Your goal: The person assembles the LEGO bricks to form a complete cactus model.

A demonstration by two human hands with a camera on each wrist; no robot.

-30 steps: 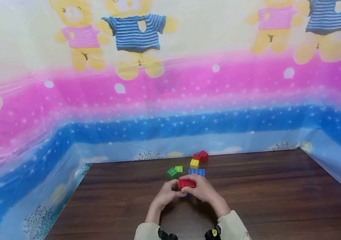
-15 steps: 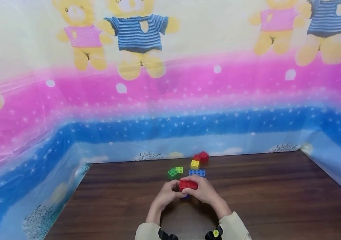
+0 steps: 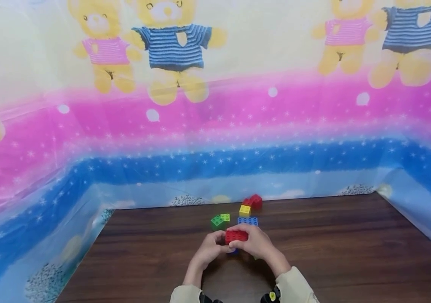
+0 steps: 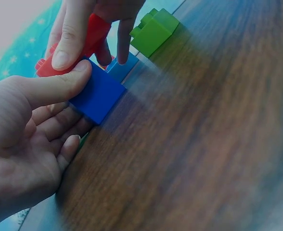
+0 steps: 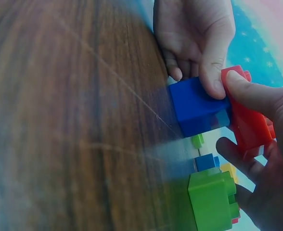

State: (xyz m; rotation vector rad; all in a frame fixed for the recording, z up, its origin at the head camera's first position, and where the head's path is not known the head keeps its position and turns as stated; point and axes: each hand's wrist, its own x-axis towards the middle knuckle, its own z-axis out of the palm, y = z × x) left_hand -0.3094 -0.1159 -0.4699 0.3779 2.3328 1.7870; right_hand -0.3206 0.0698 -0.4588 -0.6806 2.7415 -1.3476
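Note:
In the head view, my left hand [image 3: 209, 251] and right hand [image 3: 259, 244] meet at a red toy building brick [image 3: 236, 237], its studs facing up. A blue brick [image 4: 99, 92] is right beneath one end of it, close to the tabletop. My left thumb presses the blue brick's side in the left wrist view, with the fingers curled behind. My right hand pinches the red brick [image 5: 250, 120] by its long sides, thumb on the near side. Much of the red brick's length overhangs the blue one. A light green brick [image 5: 210, 199] stands beside my right fingers.
Behind the hands on the brown wooden table [image 3: 333, 244] are a long blue brick [image 3: 247, 221], a yellow brick [image 3: 244, 211], red bricks [image 3: 255, 201], a green brick [image 3: 217, 221] and a small lime brick [image 3: 225, 217]. A printed curtain [image 3: 215, 126] borders the table's back edge.
The head view has shifted slightly. Both hands keep their hold on the red and blue bricks with hardly any movement, and the other bricks stay in place.

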